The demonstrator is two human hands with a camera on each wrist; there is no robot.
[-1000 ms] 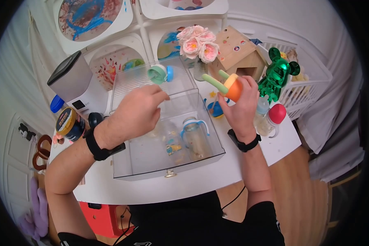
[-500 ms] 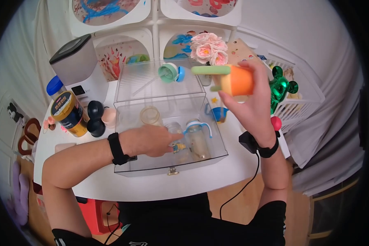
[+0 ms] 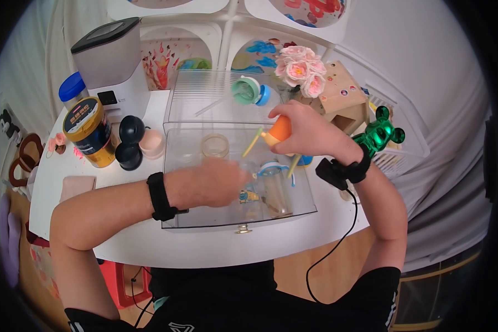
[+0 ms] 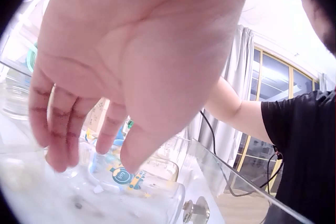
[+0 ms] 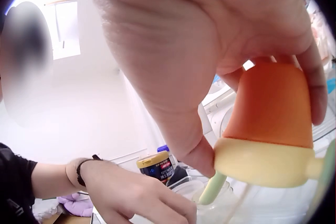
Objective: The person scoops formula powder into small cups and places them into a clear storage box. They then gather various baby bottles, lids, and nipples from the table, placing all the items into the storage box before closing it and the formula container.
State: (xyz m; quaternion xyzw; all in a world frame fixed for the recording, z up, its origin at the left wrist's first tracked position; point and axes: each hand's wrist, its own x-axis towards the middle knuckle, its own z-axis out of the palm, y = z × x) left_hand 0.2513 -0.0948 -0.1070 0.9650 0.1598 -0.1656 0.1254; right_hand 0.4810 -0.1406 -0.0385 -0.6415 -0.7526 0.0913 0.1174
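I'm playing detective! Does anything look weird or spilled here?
Maybe the green cap: it's tipped sideways on the ribbed top of the clear box, straw poking out, instead of sitting flat. No spill shows.

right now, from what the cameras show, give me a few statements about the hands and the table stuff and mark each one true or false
1. The right hand holds an orange piece with a yellow collar. True.
2. The gold-lidded tub stands to the left of the clear box. True.
3. The left hand is gripping the gold-lidded tub. False: the left hand is at the clear box, away from the tub.
4. Both wrists have black bands on them. True.
5. The shiny green figure is inside the clear box. False: it is outside the box, off to the right.
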